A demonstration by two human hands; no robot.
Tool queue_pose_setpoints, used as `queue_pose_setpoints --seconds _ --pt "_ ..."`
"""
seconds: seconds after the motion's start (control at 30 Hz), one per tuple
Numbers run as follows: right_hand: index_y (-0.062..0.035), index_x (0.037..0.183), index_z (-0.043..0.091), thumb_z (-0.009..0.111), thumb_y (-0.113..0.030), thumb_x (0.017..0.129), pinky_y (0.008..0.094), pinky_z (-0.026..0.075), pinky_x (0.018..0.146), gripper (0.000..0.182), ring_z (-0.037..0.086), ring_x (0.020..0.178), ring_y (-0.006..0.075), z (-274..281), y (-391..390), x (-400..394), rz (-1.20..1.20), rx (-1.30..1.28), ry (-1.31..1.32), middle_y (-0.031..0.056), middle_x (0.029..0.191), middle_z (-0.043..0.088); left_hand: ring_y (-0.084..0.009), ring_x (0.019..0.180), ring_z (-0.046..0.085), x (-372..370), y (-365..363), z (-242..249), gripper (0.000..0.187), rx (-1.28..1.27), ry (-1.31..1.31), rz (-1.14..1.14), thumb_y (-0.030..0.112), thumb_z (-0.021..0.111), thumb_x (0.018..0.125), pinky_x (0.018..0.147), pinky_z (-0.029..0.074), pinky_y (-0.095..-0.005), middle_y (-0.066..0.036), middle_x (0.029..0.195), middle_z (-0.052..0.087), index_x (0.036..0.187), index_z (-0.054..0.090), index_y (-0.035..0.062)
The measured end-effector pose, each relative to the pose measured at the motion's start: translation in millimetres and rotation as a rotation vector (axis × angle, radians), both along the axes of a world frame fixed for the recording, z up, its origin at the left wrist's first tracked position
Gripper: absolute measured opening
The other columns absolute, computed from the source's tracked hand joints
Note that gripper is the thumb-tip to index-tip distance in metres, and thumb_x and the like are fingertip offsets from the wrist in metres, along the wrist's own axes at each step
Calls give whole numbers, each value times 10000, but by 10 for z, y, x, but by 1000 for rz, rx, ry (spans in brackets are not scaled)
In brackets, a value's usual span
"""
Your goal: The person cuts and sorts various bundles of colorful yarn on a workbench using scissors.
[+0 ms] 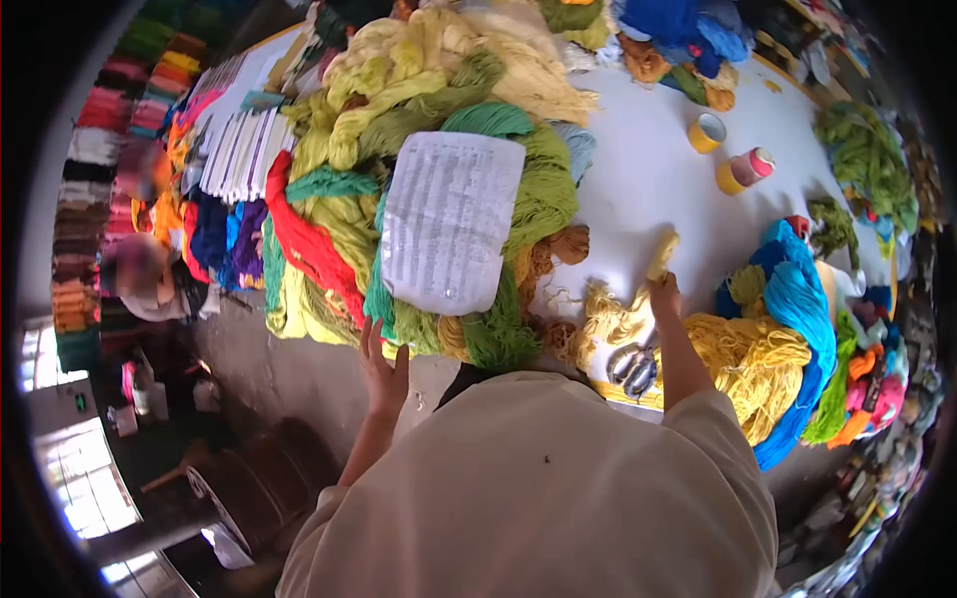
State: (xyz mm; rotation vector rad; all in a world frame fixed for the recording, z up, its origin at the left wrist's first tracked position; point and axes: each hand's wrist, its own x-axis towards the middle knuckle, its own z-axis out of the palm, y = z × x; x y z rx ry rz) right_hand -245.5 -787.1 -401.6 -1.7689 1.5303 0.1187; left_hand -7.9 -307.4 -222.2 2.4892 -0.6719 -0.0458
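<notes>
My right hand (666, 292) is closed around the lower end of a small pale-yellow yarn bundle (662, 253) over the white table (638, 189). Below that hand lie a loose tan skein (610, 314) and a coil of dark cord (633, 370). To its right is a heap of golden-yellow yarn (750, 364). My left hand (384, 374) has its fingers apart at the front edge of a large yarn pile, close to green yarn (414, 324) and a red skein (309, 239). A printed paper sheet (452, 224) in a shiny cover rests on the pile.
A roll of yellow tape (706, 133) and a pink-and-yellow cone (746, 170) stand on the table. Blue skeins (797, 299) hang over its right side. Folded striped cloth (247, 154) lies at left, with people beside it. A dark barrel (264, 478) lies lower left.
</notes>
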Motion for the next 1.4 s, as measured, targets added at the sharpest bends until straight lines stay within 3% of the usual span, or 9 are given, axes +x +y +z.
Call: queue_pose_setpoints --seconds 0.13,0.3,0.43,0.57,0.87,1.03,1.07,1.13,1.4 --pt "-49 1273 505 566 -55 962 279 439 912 318 570 940 134 936 389 247 13 160 -907 41 1016 616 -383 1308 479 -69 -534 598 580 -159 -48 -124 10 655 870 1088 383 -445 -209 1413 496 1411 448 27" --pt "-53 1449 356 554 -15 935 235 466 534 552 541 602 81 2680 1451 683 332 288 -977 23 833 588 -269 1266 551 -159 -1154 1049 475 -537 697 -617 93 607 940 1047 427 -348 -131 1352 587 1391 485 9" --pt "-86 1539 172 704 -87 855 389 533 785 866 664 838 321 3358 2195 1198 799 -102 -827 187 1025 642 -152 1209 512 -153 -1289 1223 487 -813 1073 -512 174 555 1010 1014 414 -297 -101 1285 553 1420 385 -27" --pt "-78 1516 294 757 -65 810 334 500 875 844 647 1003 246 3526 2492 1381 848 288 -747 151 1099 641 -256 1058 641 471 -811 1682 380 -1300 1102 -427 197 399 1053 931 527 -390 -184 1256 593 1387 376 19" --pt "-70 1279 573 742 -144 836 350 523 787 480 682 889 266 3321 3415 2541 935 404 -569 146 1005 672 -210 732 672 2590 723 2322 425 -1365 127 -11 350 370 1056 587 538 -296 -237 1162 660 1292 454 7" --pt "-63 1349 493 737 -172 856 360 501 880 561 650 1043 244 2806 3793 3521 641 283 -831 171 1176 648 -137 751 646 4161 1303 1160 290 -1011 210 212 308 523 1021 671 510 -255 -149 1098 698 1112 562 35" --pt "-56 1366 466 727 -173 867 365 485 934 575 622 1109 255 2371 3784 3623 615 207 -849 174 1217 626 -222 885 678 4508 1542 700 353 -360 138 158 321 546 1007 762 518 -304 -194 1156 673 1162 573 5" --pt "-55 1372 455 723 -164 872 363 494 924 578 621 1097 256 2116 3798 3586 550 134 -758 168 1180 626 -429 1342 452 4765 1676 -336 623 -155 -45 134 343 559 1003 1081 380 -450 -300 1375 512 1449 370 -48" --pt "-84 1352 486 667 -32 911 274 521 769 480 658 862 126 2670 3423 3008 370 231 -758 58 1051 655 -374 1324 472 4023 1084 -367 545 -407 -23 -102 197 633 943 1110 361 -421 -239 1408 503 1414 457 -12"
